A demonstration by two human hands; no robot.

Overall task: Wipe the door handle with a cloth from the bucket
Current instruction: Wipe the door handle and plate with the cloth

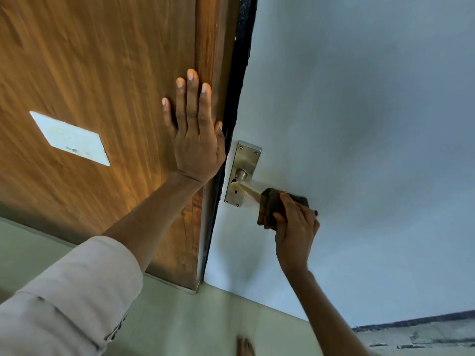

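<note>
Right hand (pixel 295 227) closed around dark cloth (pixel 272 204) on door handle (pixel 246 189); left hand (pixel 196 140) open, flat against wooden panel (pixel 102 73).

Cloth (pixel 272 204) hides handle (pixel 246 189) end; wood panel (pixel 90 73) blurred.

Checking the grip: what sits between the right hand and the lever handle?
A dark cloth, wrapped over the lever handle under the right hand, in the head view.
</note>
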